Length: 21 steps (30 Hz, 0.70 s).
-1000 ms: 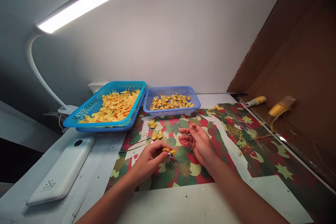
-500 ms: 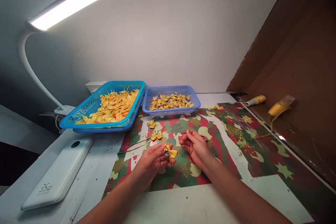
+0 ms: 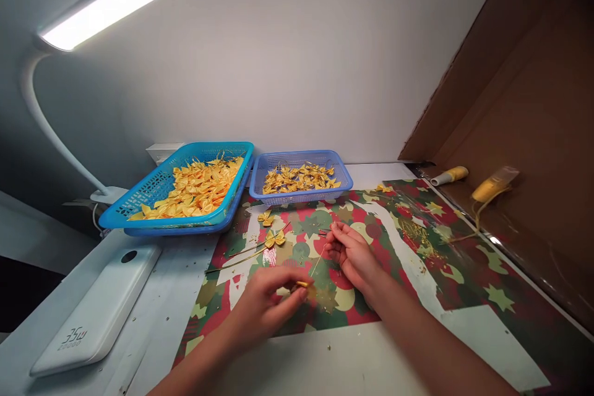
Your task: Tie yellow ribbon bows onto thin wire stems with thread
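Note:
In my left hand a yellow ribbon bow is pinched between thumb and fingers, partly hidden and smeared by motion. A thin gold cord runs up from beside the bow to the closed fingers of my right hand. A small dark metal tip pokes out past the right fingertips; the rest of that tool is covered by the hand. Left of the hands, a yellow bow with long gold cord tails lies on the patterned sheet, with another small bow behind it.
A turquoise basket heaped with yellow bows stands at back left, a smaller blue-violet basket beside it. A white power bank lies left, below a lamp. Two yellow thread spools and cord scraps are at right.
My left hand has turned over, back up, and dropped slightly with the bow, whose silver bell no longer shows. The gold cord now stretches between the hands. The view has shifted slightly.

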Tool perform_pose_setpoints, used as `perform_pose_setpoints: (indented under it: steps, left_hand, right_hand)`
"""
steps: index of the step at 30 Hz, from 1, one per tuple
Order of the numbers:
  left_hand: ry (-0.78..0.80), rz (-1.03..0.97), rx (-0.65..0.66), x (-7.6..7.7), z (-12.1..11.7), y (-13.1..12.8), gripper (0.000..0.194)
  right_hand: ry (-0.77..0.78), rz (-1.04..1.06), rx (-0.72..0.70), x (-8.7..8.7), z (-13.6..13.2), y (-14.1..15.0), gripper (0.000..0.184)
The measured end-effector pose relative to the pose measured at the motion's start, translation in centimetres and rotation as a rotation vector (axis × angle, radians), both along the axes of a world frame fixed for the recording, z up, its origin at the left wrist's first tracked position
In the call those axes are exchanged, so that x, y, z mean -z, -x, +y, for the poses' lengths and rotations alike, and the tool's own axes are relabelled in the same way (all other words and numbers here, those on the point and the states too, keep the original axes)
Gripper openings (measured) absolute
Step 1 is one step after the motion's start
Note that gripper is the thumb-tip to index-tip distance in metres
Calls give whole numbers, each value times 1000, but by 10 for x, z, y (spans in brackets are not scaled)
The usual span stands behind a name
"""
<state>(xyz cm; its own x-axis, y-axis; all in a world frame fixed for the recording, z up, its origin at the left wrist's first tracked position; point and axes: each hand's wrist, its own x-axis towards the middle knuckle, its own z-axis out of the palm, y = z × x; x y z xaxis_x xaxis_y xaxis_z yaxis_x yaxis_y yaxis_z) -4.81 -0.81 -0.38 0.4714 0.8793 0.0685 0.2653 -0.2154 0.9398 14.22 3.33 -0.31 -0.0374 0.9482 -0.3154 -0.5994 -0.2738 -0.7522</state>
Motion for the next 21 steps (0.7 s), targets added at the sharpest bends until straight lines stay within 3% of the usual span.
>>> perform_pose_setpoints:
  steps: [2, 5, 11, 17, 21]
  left_hand:
    - [-338, 278, 70, 3, -2, -2, 21]
    - [-568, 518, 201, 10, -6, -10, 21]
    - [-558, 561, 263, 7, -13, -18, 50]
    - [-611, 505, 282, 5, -14, -17, 18]
    - [-649, 492, 252, 6, -12, -19, 31]
  right_hand:
    - [11, -119, -30, 0, 2, -1, 33]
    - [16, -259, -107, 0, 3, 1, 29]
    - [-8, -342, -120, 4, 5, 6, 32]
    - [-58, -376, -81, 9, 9, 6, 29]
    - [-78, -378, -61, 12, 11, 7, 28]
